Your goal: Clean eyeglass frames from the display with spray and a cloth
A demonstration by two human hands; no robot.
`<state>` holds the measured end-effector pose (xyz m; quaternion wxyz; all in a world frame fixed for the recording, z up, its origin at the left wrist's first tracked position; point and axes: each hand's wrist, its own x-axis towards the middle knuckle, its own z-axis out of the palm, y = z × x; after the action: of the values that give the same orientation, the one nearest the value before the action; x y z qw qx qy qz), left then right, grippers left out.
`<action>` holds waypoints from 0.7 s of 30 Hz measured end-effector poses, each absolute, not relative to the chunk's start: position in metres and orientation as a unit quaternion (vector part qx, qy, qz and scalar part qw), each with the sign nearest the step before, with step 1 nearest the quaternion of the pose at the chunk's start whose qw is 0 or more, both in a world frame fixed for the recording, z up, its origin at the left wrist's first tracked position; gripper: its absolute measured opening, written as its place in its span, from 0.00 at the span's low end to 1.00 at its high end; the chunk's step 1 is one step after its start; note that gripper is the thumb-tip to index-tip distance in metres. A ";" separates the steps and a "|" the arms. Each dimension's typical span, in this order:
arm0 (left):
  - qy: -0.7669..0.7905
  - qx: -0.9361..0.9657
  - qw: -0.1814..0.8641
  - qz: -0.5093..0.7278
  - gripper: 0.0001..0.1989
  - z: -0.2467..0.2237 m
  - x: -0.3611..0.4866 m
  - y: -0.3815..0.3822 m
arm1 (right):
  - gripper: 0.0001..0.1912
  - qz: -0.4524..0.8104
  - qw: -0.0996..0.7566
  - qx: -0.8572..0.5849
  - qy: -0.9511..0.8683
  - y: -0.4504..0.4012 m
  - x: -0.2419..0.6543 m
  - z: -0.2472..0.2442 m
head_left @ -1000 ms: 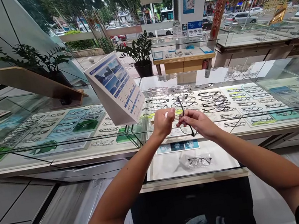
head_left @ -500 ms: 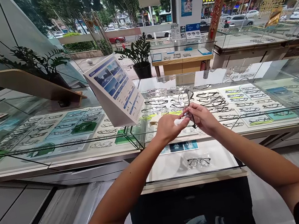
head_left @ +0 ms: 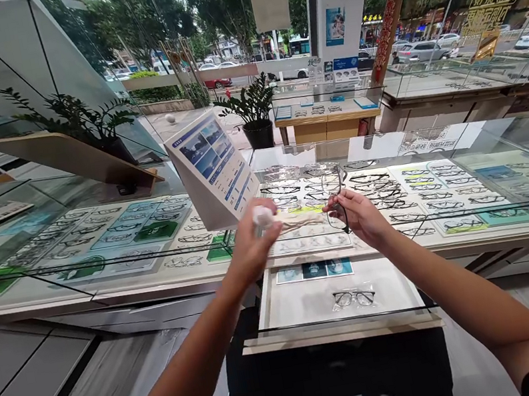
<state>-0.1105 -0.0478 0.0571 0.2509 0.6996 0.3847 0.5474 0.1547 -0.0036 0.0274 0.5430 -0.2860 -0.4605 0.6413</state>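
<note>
My right hand (head_left: 361, 214) pinches a pair of glasses (head_left: 331, 182) with a dark frame, held upright on its side over the glass counter. One lens is above the fingers and the other below. To the left, my left hand (head_left: 248, 244) is closed around a small white roundish thing (head_left: 263, 217), blurred by motion, so its kind is unclear. That hand is apart from the glasses, close to the desk calendar (head_left: 211, 166). Another pair of glasses (head_left: 354, 298) in a clear wrapper lies in the pulled-out white drawer (head_left: 293, 308) below.
Under the glass counter (head_left: 132, 289) lie rows of eyeglass frames (head_left: 374, 188). A slanted wooden board (head_left: 70, 157) stands at the left. Beyond the counter is a potted plant (head_left: 258, 133) and a smaller display table (head_left: 328, 128). Printed cards (head_left: 314, 271) lie at the drawer's back.
My left hand has drawn away from the glasses to the left, carrying the white thing. My right hand keeps the glasses in nearly the same place. The view has tilted up slightly.
</note>
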 end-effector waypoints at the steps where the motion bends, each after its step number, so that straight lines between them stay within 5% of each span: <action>1: 0.393 0.668 0.206 0.598 0.14 0.055 -0.128 -0.048 | 0.23 0.644 0.543 -0.284 -0.458 -0.003 0.155 0.027; 8: 0.587 0.468 -0.010 0.660 0.22 0.020 -0.255 -0.012 | 0.22 0.636 0.543 -0.290 -0.466 -0.002 0.156 0.025; 21: 0.707 0.411 -0.014 0.576 0.36 -0.029 -0.310 0.020 | 0.23 0.633 0.551 -0.292 -0.458 0.001 0.159 0.024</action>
<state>-0.3096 0.0205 -0.0289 -0.0144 0.4107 0.7067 0.5760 0.1589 0.0009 0.0242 0.5509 -0.2923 -0.4582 0.6334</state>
